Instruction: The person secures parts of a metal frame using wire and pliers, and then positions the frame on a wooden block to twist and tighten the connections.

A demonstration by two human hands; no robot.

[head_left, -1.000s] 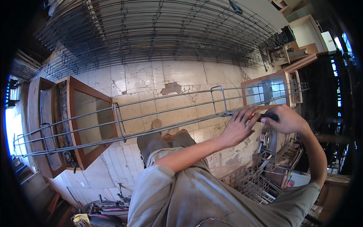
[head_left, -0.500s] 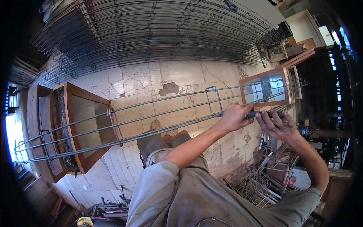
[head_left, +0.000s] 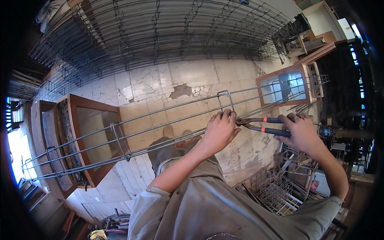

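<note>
A long cage of steel rods (head_left: 160,144) with bent wire stirrups runs across in front of me, resting at both ends on wooden-framed pieces. My left hand (head_left: 221,129) is closed on its near rods, just below one upright stirrup (head_left: 231,102). In my right hand (head_left: 301,134) are pincers (head_left: 256,125) with dark grips and orange bands. Their handles are spread apart, and the jaws sit at the near rods beside my left fingers. Whether the jaws bite on wire is too small to tell.
Many finished rod cages (head_left: 180,40) are stacked along the far side. A wooden-framed glass cabinet (head_left: 94,176) stands left, another glazed frame (head_left: 306,86) right. Wire racks (head_left: 280,200) lie at lower right. The pale tiled floor (head_left: 156,74) has a broken patch.
My left hand has moved left from the pincers onto the cage rods. The pincers' handles, pressed together before, now stand apart, and my right hand has changed its hold on them.
</note>
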